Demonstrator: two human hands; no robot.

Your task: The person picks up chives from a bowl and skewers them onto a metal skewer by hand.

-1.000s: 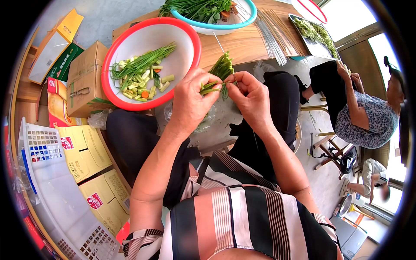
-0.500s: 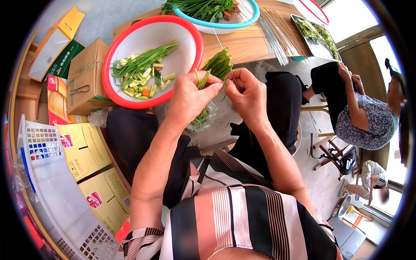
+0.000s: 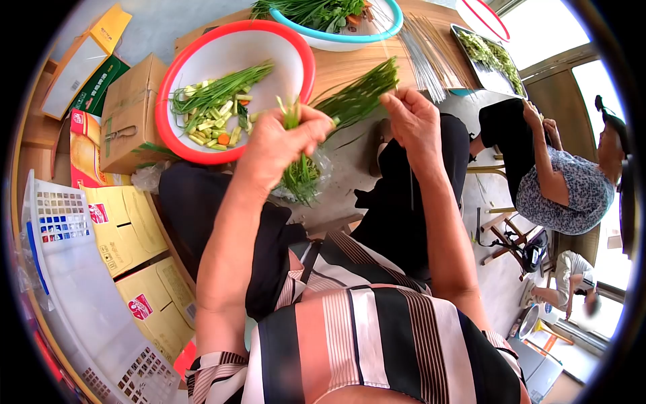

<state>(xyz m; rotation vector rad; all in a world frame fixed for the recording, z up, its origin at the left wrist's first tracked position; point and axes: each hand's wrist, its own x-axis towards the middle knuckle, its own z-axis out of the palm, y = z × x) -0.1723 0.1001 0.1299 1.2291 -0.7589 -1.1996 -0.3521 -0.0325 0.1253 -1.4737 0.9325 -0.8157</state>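
While your left hand (image 3: 279,145) grips the near end of the green bundle (image 3: 360,94), its long axis slants forward-right, the far end just beside your right hand (image 3: 414,121), whose hold I cannot tell; leftward sits the red-rimmed bowl (image 3: 279,74).

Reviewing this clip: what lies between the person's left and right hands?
In the head view, a bunch of greens slants up from the left hand toward the right hand; whether the right fingertips touch it is unclear.
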